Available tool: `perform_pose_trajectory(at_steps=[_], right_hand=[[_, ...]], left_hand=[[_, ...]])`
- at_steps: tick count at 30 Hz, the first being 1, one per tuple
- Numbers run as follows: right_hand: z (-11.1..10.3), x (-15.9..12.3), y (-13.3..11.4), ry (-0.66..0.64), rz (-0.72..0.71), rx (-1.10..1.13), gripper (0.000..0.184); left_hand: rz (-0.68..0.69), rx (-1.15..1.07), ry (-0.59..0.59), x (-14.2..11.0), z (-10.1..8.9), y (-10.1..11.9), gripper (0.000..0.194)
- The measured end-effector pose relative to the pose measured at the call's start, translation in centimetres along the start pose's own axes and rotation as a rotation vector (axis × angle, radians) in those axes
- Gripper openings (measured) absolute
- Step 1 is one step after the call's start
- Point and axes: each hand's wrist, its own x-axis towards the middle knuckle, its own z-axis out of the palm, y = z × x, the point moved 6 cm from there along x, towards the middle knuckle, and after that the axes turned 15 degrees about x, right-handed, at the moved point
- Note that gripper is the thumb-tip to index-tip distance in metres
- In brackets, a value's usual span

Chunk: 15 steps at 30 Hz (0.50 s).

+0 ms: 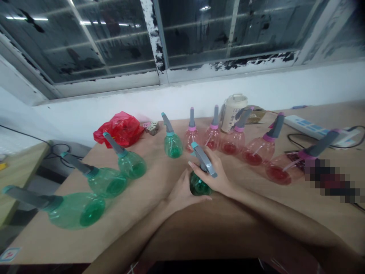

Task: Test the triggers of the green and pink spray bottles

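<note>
Both arms bare. Left arm (pixel 134 236) slanted up from bottom edge, left of centre; right arm (pixel 282 213) from lower right. Left hand (pixel 179 191) cupped mid-frame, thumb extended rightward; right hand (pixel 216 173) slightly higher, fingers curled, thumb angled upper left.

Head cam, fwd/dn, nr hands (pixel 217 172)

The held green bottle (pixel 201 185) looks like glossy, translucent plastic, its grey spray head (pixel 205 160) smooth plastic. The tabletop (pixel 155 179) looks matt and wood-like; the red bag (pixel 121 129), crinkled shiny plastic.
</note>
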Motion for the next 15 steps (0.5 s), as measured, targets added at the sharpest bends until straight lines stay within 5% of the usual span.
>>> perform_pose_trajectory(at_steps=[15], right_hand=[[0.14, 0.18, 0.41, -0.021, 0.099, 0.135, 0.012]], left_hand=[[0.042, 0.043, 0.042, -0.09, -0.04, 0.31, 0.105]])
